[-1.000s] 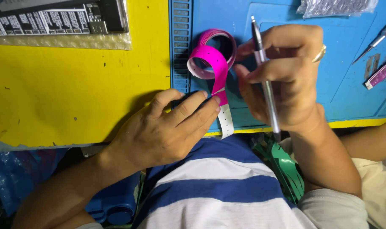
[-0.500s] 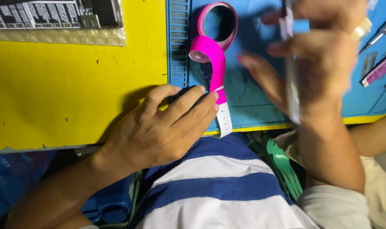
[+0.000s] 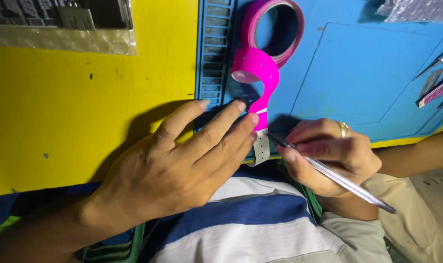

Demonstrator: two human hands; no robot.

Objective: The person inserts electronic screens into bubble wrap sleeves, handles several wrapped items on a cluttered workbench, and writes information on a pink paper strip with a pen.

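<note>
Since half a second back, my right hand (image 3: 328, 156) has come down from above the blue mat (image 3: 367, 83) to the table's near edge, and the tool's tip now sits at the strap end.

Left to right: a grey component tray in clear wrap (image 3: 61, 24) lies at the far left corner of the yellow table (image 3: 85, 97), well apart from the work. My left hand (image 3: 182, 165) lies flat, fingers extended and together, gripping nothing; the fingertips press just beside the white tail of the pink strap (image 3: 258, 78), presumably to pin it so it cannot slide. That strap curls up off the mat's ruled left border and runs down to the table edge, its pale end (image 3: 262, 146) hanging slightly over. Behind it lies a pink ring-shaped band (image 3: 294, 29).

Right hand is closed in a pen grip around a slim metal tool (image 3: 338, 178), tip touching the strap end. More tools (image 3: 438, 85) rest at the mat's right edge.
</note>
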